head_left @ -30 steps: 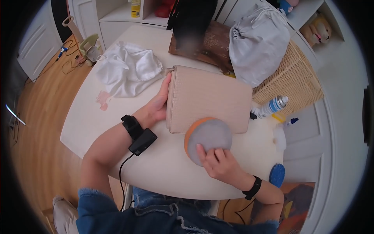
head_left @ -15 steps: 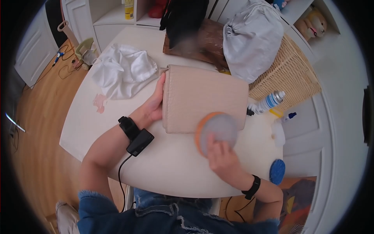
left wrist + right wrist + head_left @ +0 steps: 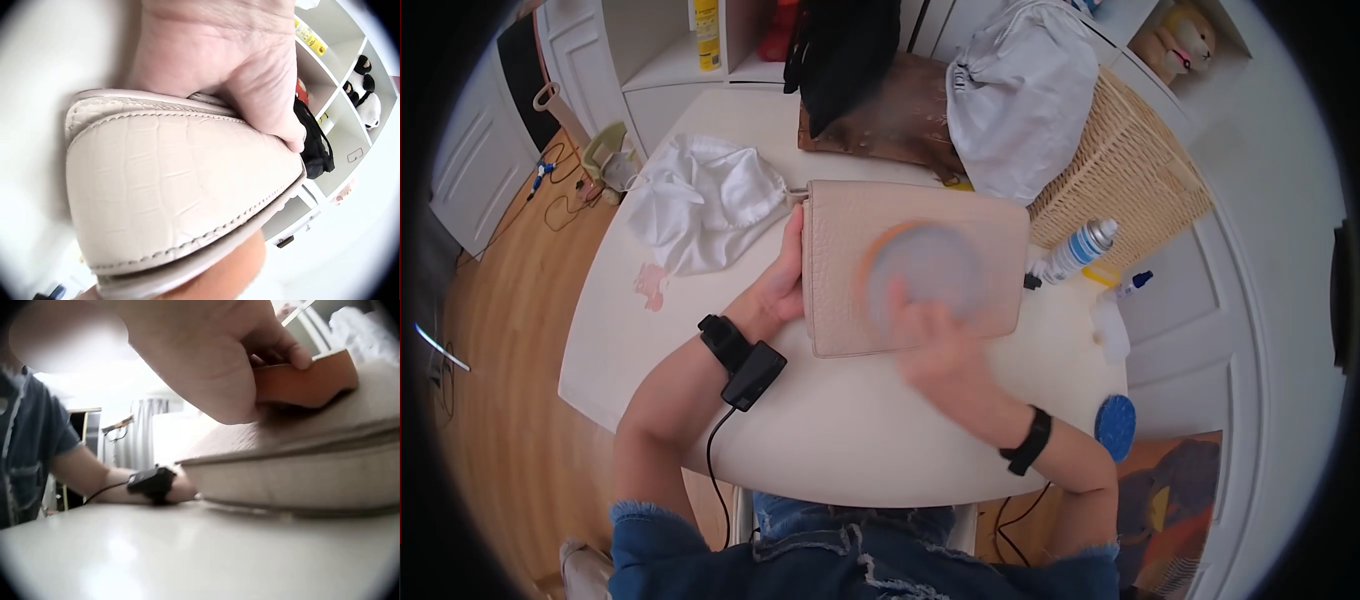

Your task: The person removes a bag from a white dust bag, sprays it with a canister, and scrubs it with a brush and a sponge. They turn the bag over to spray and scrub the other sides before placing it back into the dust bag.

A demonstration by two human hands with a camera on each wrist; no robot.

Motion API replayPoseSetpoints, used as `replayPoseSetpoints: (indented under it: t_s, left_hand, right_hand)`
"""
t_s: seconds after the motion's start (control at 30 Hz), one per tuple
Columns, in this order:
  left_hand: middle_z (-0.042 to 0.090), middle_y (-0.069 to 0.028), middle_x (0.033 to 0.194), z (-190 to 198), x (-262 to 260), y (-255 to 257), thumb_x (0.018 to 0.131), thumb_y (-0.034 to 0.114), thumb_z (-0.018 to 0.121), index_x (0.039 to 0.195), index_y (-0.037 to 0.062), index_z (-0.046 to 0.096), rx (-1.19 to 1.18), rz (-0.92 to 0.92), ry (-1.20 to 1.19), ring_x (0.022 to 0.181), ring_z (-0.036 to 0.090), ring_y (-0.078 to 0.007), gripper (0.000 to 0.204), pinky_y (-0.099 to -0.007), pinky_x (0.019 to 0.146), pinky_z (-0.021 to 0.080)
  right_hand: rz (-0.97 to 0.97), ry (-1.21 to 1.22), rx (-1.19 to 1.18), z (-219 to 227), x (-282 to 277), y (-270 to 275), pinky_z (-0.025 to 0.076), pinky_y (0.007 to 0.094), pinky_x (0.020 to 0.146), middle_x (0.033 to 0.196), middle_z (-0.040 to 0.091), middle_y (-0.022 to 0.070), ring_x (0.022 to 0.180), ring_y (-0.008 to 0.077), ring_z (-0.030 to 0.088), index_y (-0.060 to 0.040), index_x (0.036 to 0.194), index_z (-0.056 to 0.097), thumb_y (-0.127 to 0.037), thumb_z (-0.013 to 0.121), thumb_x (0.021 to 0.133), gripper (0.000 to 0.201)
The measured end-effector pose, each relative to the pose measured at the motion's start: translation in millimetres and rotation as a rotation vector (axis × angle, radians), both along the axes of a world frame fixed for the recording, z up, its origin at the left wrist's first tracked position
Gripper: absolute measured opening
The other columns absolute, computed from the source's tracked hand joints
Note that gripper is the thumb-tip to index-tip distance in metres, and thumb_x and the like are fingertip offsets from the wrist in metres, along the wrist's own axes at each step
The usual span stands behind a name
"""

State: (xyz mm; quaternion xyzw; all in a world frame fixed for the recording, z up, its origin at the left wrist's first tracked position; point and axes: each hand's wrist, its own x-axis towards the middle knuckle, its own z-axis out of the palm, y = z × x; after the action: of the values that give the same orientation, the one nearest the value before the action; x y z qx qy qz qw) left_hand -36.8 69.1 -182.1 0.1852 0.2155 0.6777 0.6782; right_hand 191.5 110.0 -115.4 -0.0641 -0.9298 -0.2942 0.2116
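A pale pink bag with a crocodile-like texture [image 3: 840, 240] lies flat on the white table [image 3: 800, 430]. At its left end the left hand [image 3: 782, 278] grips the edge, thumb along the side; the left wrist view shows this hand [image 3: 219, 62] on the bag's stitched side [image 3: 162, 181]. A round pad, grey on top and orange beneath [image 3: 930, 270], is pressed on the bag's face, blurred in the head view. The right hand [image 3: 945, 360] holds it; in the right wrist view the hand [image 3: 212, 356] has its fingers round the orange sponge [image 3: 306, 381].
White cloth [image 3: 705, 205] lies at the back left. Behind the bag are a brown bag [image 3: 880, 125], a grey-white drawstring bag [image 3: 1025, 100] and a wicker basket [image 3: 1130, 160]. A spray can [image 3: 1082, 250], a white bottle [image 3: 1111, 330] and a blue round pad [image 3: 1115, 427] line the right side.
The right hand has moved the round pad from the bag's front edge up onto the middle of its face. The left hand keeps its hold on the bag, and the head view has shifted somewhat.
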Motion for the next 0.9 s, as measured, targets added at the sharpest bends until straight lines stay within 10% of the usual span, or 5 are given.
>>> replayPoseSetpoints:
  t_s: [0.13,0.27,0.53,0.9]
  left_hand:
    - [0.041,-0.0122,0.145,0,0,-2,0.089,0.074,0.025,0.145,0.0123,0.034,0.043,-0.010,0.051,0.131,0.042,-0.0279,0.085,-0.0427,0.109,0.035]
    - [0.039,-0.0120,0.146,-1,0,-4,0.087,0.076,0.024,0.146,0.0126,0.033,-0.020,0.003,0.078,0.131,0.042,-0.0278,0.087,-0.0433,0.109,0.036]
    - [0.041,-0.0105,0.144,-2,0,-2,0.089,0.075,0.024,0.146,0.0141,0.034,0.010,0.022,0.082,0.129,0.044,-0.0246,0.084,-0.0413,0.107,0.037]
    - [0.044,-0.0112,0.141,0,1,-3,0.088,0.074,0.030,0.144,0.0118,0.037,-0.017,0.031,0.046,0.127,0.045,-0.0235,0.083,-0.0407,0.106,0.038]
  right_hand:
    - [0.105,0.137,0.036,9,-18,-10,0.046,0.0304,0.055,0.082,0.049,0.0036,0.075,0.0198,0.052,0.0029,0.125,0.056,-0.014,0.058,0.070,0.058]
    - [-0.230,0.223,-0.031,31,-8,55,0.050,0.0303,0.054,0.100,0.054,0.0084,0.081,0.0196,0.054,-0.0126,0.125,0.054,-0.017,0.060,0.076,0.050]
    - [-0.568,0.174,-0.234,49,82,31,0.055,0.0334,0.071,0.105,0.053,0.0157,0.092,0.0301,0.057,0.0120,0.126,0.043,-0.001,0.059,0.073,0.057]
    - [-0.844,-0.282,-0.410,9,155,53,0.054,0.0357,0.072,0.107,0.053,0.0173,0.093,0.0318,0.057,0.0084,0.129,0.043,-0.016,0.071,0.075,0.065]
